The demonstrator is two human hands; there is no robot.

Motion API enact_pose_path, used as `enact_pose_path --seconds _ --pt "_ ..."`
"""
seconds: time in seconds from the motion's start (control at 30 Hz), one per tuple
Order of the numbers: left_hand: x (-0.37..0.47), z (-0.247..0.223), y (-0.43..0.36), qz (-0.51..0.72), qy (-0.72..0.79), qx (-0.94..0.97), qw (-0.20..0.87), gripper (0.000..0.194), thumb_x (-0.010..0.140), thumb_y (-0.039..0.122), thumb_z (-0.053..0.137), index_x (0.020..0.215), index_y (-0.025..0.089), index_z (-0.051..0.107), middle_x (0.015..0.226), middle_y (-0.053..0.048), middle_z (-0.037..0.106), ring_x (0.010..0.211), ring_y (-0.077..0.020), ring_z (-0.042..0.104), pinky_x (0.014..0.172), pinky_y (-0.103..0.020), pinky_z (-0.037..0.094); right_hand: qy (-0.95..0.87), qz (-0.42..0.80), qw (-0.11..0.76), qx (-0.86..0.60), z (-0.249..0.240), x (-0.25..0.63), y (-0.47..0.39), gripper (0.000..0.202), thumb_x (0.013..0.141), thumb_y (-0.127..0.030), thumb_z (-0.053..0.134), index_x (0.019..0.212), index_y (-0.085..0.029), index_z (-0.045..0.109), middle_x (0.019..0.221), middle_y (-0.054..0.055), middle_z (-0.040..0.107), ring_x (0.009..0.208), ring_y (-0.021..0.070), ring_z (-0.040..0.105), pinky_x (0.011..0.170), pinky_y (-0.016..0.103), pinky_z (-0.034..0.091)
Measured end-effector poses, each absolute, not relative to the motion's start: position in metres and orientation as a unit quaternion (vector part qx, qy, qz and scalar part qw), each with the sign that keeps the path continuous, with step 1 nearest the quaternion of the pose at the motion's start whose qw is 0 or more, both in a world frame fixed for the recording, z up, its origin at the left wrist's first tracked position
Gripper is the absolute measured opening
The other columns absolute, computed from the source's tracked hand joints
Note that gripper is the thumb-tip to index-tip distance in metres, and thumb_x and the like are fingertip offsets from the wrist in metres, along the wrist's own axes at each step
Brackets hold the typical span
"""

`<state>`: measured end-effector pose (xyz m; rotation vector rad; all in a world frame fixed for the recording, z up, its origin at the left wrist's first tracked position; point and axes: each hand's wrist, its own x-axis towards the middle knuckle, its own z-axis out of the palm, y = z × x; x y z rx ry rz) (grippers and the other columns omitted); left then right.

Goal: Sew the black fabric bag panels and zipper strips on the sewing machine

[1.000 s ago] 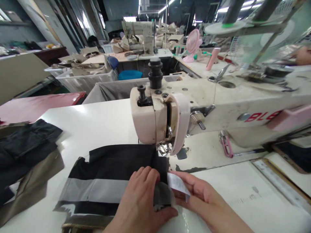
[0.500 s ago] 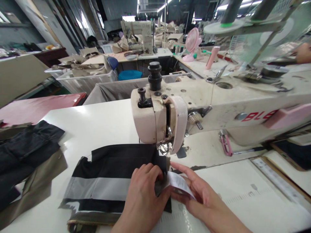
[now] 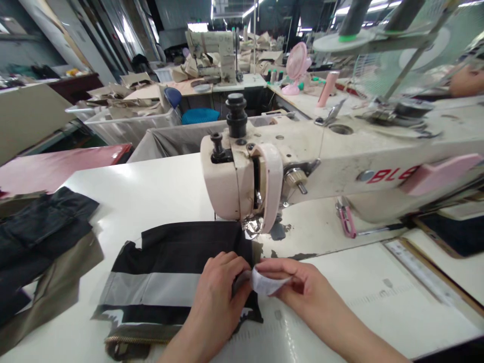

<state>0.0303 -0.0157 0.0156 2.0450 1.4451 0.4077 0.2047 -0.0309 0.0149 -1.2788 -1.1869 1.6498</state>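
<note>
A black fabric piece with a grey band (image 3: pixel 166 289) lies on the white table in front of the sewing machine (image 3: pixel 242 181), its right edge just below the presser foot (image 3: pixel 252 227). A brass zipper (image 3: pixel 138 341) runs along its near edge. My left hand (image 3: pixel 223 287) rests on the piece and pinches its right edge, where the strip of white label meets it. Held between the thumb and fingers of my right hand (image 3: pixel 298 282) is the white label (image 3: pixel 265 284), curled into a loop. What lies under my left fingers is partly hidden.
Dark and olive fabric pieces (image 3: pixel 41 247) lie at the left. Pink-handled snips (image 3: pixel 346 218) and a pen-like rod sit under the machine arm. A ruler (image 3: pixel 416 267) and a phone (image 3: pixel 449 232) lie at the right. Behind stand fabric-filled bins (image 3: pixel 128 123) and a pink fan (image 3: pixel 297 65).
The white label has gone from a flatter, slanting strip to a curled loop. My right fingers have closed in on it, and the fabric's lower right corner has shifted.
</note>
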Motion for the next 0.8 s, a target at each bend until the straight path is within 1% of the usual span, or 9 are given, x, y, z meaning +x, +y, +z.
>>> enact_pose_path --seconds 0.13,0.23,0.37,0.47,0.53,0.6,0.67,0.73,0.8 --pt "0.031 0.014 -0.015 0.152 0.545 0.770 0.294 0.007 0.080 0.016 0.057 0.073 0.018 0.057 0.079 -0.001 0.057 0.079 -0.0195 0.049 0.070 -0.031 0.031 -0.513 0.545 0.363 -0.555 0.005 0.196 -0.022 0.012 0.070 -0.015 0.064 0.080 -0.019 0.070 0.074 0.001 0.072 0.069 0.0179 0.066 0.065 0.026 0.050" --pt "0.030 0.014 -0.015 0.148 0.542 0.771 0.300 0.008 0.076 0.010 0.056 0.073 0.018 0.059 0.080 -0.001 0.058 0.079 -0.0193 0.050 0.070 -0.031 0.031 -0.494 0.544 0.379 -0.562 -0.002 0.189 -0.019 0.008 0.072 -0.021 0.065 0.080 -0.018 0.064 0.069 0.001 0.069 0.065 0.0171 0.065 0.061 0.026 0.050" --pt "0.028 0.013 -0.017 0.167 0.528 0.769 0.319 0.012 0.075 0.008 0.053 0.067 0.017 0.055 0.076 -0.002 0.056 0.075 -0.0190 0.049 0.068 -0.030 0.031 -0.493 0.526 0.390 -0.573 -0.005 0.187 -0.017 0.011 0.073 -0.021 0.062 0.083 -0.019 0.057 0.067 -0.002 0.061 0.061 0.0137 0.061 0.057 0.024 0.047" --pt "0.021 0.013 -0.016 0.246 0.528 0.711 0.394 0.012 0.079 0.014 0.052 0.067 0.017 0.051 0.074 -0.001 0.051 0.074 -0.0172 0.049 0.068 -0.028 0.036 -0.512 0.503 0.386 -0.581 -0.003 0.188 -0.017 0.008 0.075 -0.022 0.059 0.079 -0.020 0.052 0.061 -0.005 0.053 0.054 0.0118 0.054 0.050 0.022 0.043" --pt "0.013 0.015 -0.012 0.312 0.525 0.616 0.497 0.010 0.080 0.020 0.052 0.070 0.017 0.052 0.074 0.000 0.050 0.071 -0.0152 0.049 0.066 -0.026 0.039 -0.539 0.468 0.376 -0.591 0.000 0.189 -0.018 0.007 0.073 -0.014 0.058 0.074 -0.020 0.053 0.059 -0.006 0.048 0.053 0.0115 0.050 0.048 0.022 0.040" --pt "0.002 0.019 -0.006 0.352 0.519 0.476 0.617 0.010 0.079 0.025 0.054 0.075 0.016 0.053 0.072 0.001 0.051 0.067 -0.0139 0.051 0.063 -0.024 0.043 -0.597 0.413 0.356 -0.588 0.003 0.188 -0.019 0.017 0.069 -0.003 0.055 0.074 -0.019 0.059 0.066 -0.002 0.051 0.055 0.0118 0.049 0.051 0.023 0.040" --pt "-0.009 0.024 0.002 0.360 0.514 0.344 0.699 0.011 0.077 0.026 0.056 0.079 0.015 0.055 0.070 0.000 0.053 0.068 -0.0144 0.054 0.063 -0.023 0.046 -0.697 0.297 0.315 -0.571 0.006 0.185 -0.020 0.033 0.067 0.004 0.052 0.085 -0.019 0.066 0.087 0.004 0.058 0.067 0.0157 0.054 0.061 0.029 0.045" --pt "-0.017 0.027 0.009 0.361 0.516 0.272 0.728 0.014 0.074 0.025 0.060 0.082 0.014 0.058 0.073 -0.001 0.056 0.074 -0.0155 0.057 0.068 -0.024 0.048 -0.797 0.141 0.260 -0.527 0.007 0.180 -0.021 0.041 0.070 0.006 0.050 0.101 -0.016 0.066 0.108 0.010 0.059 0.087 0.0231 0.056 0.076 0.038 0.047" --pt "-0.022 0.031 0.015 0.355 0.521 0.258 0.732 0.016 0.072 0.022 0.061 0.085 0.013 0.060 0.079 -0.003 0.059 0.077 -0.0156 0.058 0.072 -0.024 0.049 -0.851 0.053 0.219 -0.475 0.007 0.176 -0.021 0.038 0.077 0.003 0.051 0.110 -0.011 0.062 0.114 0.012 0.060 0.100 0.0266 0.054 0.087 0.040 0.045"
